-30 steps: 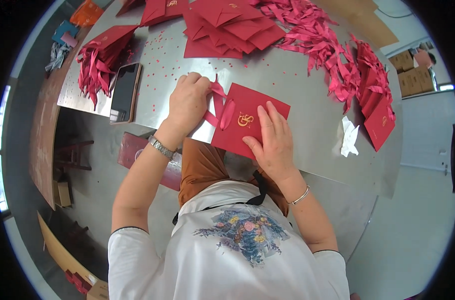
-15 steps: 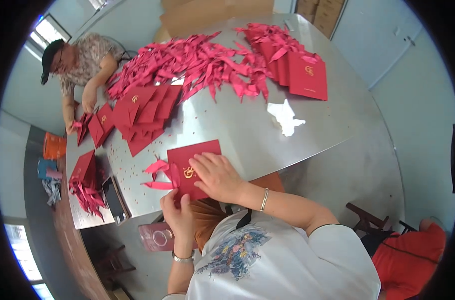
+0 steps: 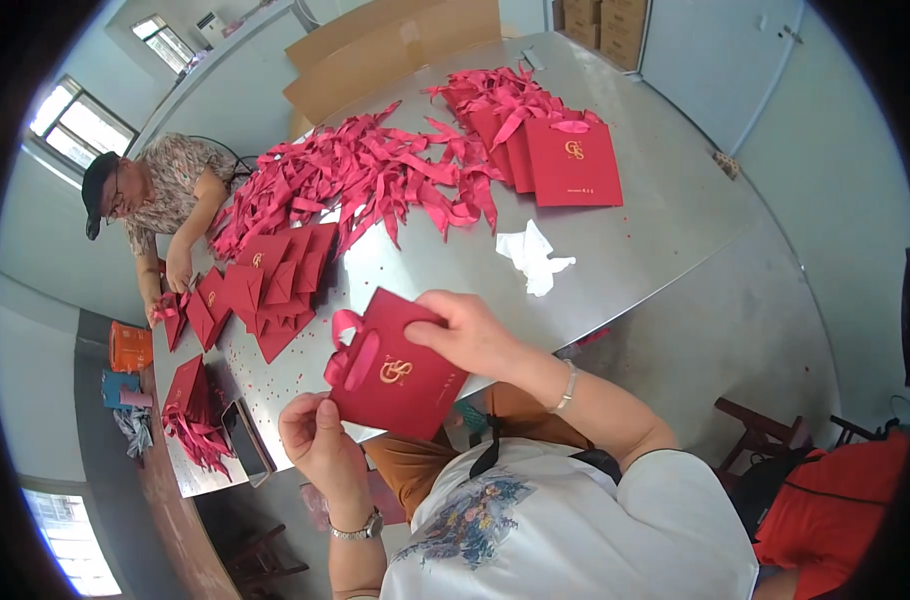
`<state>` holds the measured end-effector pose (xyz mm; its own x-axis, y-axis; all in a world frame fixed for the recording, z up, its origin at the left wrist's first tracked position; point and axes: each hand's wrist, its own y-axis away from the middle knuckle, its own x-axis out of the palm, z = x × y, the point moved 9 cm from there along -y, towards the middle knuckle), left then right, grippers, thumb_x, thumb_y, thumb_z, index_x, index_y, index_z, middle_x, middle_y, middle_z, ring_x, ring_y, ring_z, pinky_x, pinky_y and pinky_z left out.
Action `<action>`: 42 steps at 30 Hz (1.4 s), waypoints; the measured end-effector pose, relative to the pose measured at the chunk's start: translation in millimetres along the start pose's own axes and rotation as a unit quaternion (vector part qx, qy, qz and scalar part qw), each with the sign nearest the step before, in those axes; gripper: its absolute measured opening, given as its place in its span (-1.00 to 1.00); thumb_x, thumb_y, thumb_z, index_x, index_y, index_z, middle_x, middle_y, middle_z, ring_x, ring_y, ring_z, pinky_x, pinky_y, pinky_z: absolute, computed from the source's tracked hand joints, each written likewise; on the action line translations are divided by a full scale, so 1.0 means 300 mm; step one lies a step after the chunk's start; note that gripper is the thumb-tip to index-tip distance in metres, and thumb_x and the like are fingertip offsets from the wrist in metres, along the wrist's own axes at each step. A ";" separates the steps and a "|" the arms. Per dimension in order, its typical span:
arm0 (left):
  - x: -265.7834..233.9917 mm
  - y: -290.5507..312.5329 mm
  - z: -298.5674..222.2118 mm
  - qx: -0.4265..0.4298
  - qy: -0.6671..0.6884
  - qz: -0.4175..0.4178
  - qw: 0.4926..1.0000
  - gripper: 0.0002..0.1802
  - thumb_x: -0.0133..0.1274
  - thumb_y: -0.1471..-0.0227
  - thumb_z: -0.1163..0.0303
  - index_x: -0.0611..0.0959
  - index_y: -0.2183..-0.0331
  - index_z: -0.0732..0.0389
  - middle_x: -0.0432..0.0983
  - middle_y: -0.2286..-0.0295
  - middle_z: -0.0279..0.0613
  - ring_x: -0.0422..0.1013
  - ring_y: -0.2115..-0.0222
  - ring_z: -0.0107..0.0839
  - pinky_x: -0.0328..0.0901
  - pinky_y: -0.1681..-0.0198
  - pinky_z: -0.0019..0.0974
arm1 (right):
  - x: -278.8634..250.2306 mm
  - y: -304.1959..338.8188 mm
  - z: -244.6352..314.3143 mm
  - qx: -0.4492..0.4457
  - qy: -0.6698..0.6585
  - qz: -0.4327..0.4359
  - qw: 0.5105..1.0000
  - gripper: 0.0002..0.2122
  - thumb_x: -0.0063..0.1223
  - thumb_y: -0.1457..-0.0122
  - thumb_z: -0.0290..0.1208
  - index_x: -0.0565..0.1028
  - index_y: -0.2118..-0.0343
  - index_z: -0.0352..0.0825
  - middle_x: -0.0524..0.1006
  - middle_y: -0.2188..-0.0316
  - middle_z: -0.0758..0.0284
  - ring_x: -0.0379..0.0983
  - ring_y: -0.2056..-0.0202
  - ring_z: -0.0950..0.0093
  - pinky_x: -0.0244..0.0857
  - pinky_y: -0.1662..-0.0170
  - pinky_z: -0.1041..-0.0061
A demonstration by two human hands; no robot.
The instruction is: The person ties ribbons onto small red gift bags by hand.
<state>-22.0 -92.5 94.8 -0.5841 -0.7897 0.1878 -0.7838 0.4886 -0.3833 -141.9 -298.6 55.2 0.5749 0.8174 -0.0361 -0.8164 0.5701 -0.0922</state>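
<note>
A red paper gift bag [image 3: 415,400] with gold print is raised at the table's near edge, tilted toward me. My right hand [image 3: 465,335] grips its upper right side, thumb on the front and fingers behind. A dark pink ribbon [image 3: 346,325] hangs at the bag's left edge, by a slot in the panel. At the lower left corner is my left hand [image 3: 320,440], its fingers curled and thumb against the bag's edge; how firmly it holds there is hard to see.
A heap of pink ribbons [image 3: 345,175] spreads over the metal table [image 3: 615,270]. Red bags stand stacked at far right [image 3: 575,165], left [image 3: 280,285] and near left [image 3: 190,390]. White tissue [image 3: 535,258] and a phone [image 3: 247,440] lie there too. A co-worker [image 3: 180,200] handles a bag at far left.
The gift bag, flat on the table before, is now lifted and turned. My right hand has gone from lying on its front to gripping its side. The view has shifted.
</note>
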 end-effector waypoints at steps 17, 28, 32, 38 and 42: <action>0.038 0.032 0.223 0.075 -0.420 0.069 0.902 -0.80 0.03 0.02 0.66 0.55 0.27 0.29 0.46 0.21 -0.04 0.40 0.20 -0.25 0.32 0.14 -0.32 | -1.022 0.023 -0.179 0.073 0.465 -0.417 0.778 -0.32 0.09 -0.11 -0.07 0.15 -0.23 -0.29 0.24 -0.20 0.10 0.16 -0.20 0.15 0.04 -0.18 0.08; 0.122 0.068 0.197 0.178 -0.507 0.140 0.832 -0.80 0.15 0.18 0.62 0.57 0.40 0.20 0.51 0.33 -0.15 0.42 0.27 -0.11 0.31 0.18 -0.13 | -0.404 -0.414 0.007 -0.165 0.481 -0.119 0.853 -0.54 0.03 -0.14 -0.37 0.27 -0.07 -0.50 0.25 -0.12 -0.10 0.14 -0.18 0.00 0.08 -0.23 0.20; 0.116 0.074 0.206 0.156 -0.500 0.144 0.839 -0.79 0.15 0.18 0.61 0.60 0.39 0.17 0.51 0.32 -0.16 0.42 0.24 -0.11 0.32 0.15 -0.13 | -0.444 -0.678 -0.148 0.013 0.518 -0.171 0.838 -0.33 0.00 -0.19 -0.11 0.10 -0.18 -0.54 0.07 -0.21 -0.20 -0.03 -0.26 -0.06 -0.08 -0.28 0.09; 0.103 0.074 0.214 0.151 -0.499 0.132 0.843 -0.77 0.16 0.20 0.62 0.62 0.39 0.15 0.51 0.32 -0.17 0.42 0.22 -0.10 0.32 0.13 -0.13 | -0.427 -0.758 -0.219 0.120 0.542 -0.235 0.798 -0.33 -0.07 -0.16 0.06 0.26 -0.10 -0.49 0.30 -0.11 -0.07 0.17 -0.17 0.07 0.06 -0.17 0.07; 0.108 0.064 0.211 0.157 -0.495 0.136 0.844 -0.76 0.16 0.20 0.63 0.63 0.38 0.15 0.51 0.32 -0.18 0.42 0.22 -0.10 0.32 0.13 -0.14 | -0.213 -0.784 -0.192 0.046 0.495 -0.178 0.849 -0.46 -0.05 -0.17 0.00 0.37 0.03 -0.45 0.43 0.02 0.02 0.28 -0.08 0.09 0.19 -0.06 0.07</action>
<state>-42.7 -132.2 36.2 -0.1480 -0.6631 -0.7337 -0.4645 0.7016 -0.5403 16.5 -489.9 21.9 0.5128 0.1478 -0.8457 -0.5555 0.8082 -0.1955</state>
